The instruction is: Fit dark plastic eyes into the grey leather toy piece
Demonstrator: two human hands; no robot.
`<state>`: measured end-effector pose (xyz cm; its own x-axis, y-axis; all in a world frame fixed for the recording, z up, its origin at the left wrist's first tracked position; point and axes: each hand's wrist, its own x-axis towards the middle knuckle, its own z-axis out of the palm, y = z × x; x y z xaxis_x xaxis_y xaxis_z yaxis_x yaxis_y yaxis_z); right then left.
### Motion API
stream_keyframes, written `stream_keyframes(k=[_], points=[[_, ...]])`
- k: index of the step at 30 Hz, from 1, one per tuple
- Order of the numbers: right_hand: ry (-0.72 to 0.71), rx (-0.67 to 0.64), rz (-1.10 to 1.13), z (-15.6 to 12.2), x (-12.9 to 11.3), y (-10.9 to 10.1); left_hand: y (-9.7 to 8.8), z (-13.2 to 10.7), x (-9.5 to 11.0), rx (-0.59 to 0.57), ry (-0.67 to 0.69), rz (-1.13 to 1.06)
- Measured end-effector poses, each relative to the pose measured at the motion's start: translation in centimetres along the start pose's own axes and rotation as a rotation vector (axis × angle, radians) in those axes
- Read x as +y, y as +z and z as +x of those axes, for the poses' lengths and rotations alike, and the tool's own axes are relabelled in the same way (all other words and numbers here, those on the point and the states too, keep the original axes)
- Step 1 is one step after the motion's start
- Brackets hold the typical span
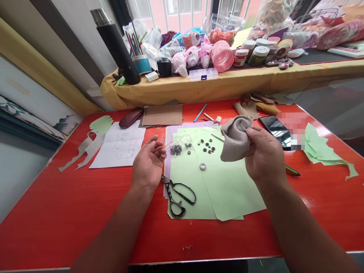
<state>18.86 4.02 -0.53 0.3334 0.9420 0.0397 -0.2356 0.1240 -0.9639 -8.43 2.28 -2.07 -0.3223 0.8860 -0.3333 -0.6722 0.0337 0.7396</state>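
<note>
My right hand (264, 153) pinches a folded piece of soft grey leather (236, 140) above the green sheets. My left hand (148, 163) is raised palm up with its fingers curled. A thin pointed tool (164, 141) with a reddish part sticks up at its fingertips; its kind is too small to tell. Black-handled scissors (182, 197) lie just below that hand, blades partly hidden behind it. Between the hands are a clear bag of dark snap fasteners (176, 149), several loose snap fasteners (209, 151) and a round metal disc (203, 166). A thin metal rod (217, 137) lies partly behind the leather.
Green paper sheets (193, 204) cover the middle of the red table (93, 223). White drawn paper (113, 155), a dark red case (131, 118) and brown board (162, 115) lie at the left back. A phone (275, 131) and green scraps (321, 148) are right. A crowded ledge (176, 86) runs behind.
</note>
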Motion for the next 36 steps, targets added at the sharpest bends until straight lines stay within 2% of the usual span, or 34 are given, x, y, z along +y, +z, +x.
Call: stream_keyframes(k=[6,9,13,18,22,28,36], points=[[-0.006,-0.020,-0.011,-0.1,0.0,0.1,0.1,0.0,0.0,0.004,-0.030,0.014],[-0.043,-0.040,-0.060,-0.2,0.3,0.2,0.2,-0.2,-0.3,-0.044,-0.062,0.057],[-0.094,-0.014,-0.119,-0.8,0.7,0.5,0.4,-1.0,-1.1,-0.197,-0.108,0.209],[-0.127,-0.078,-0.259,-2.2,0.4,1.2,0.7,-2.4,-2.1,-0.428,-0.127,0.473],[-0.125,-0.141,-0.296,-3.2,0.3,1.7,0.9,-3.3,-2.9,-0.586,-0.117,0.582],[-0.228,-0.248,-0.435,-4.3,0.8,2.1,1.4,-4.0,-3.8,-0.568,-0.099,0.611],[-0.278,-0.350,-0.494,-5.1,1.2,2.6,1.5,-4.1,-4.1,-0.534,-0.009,0.597]])
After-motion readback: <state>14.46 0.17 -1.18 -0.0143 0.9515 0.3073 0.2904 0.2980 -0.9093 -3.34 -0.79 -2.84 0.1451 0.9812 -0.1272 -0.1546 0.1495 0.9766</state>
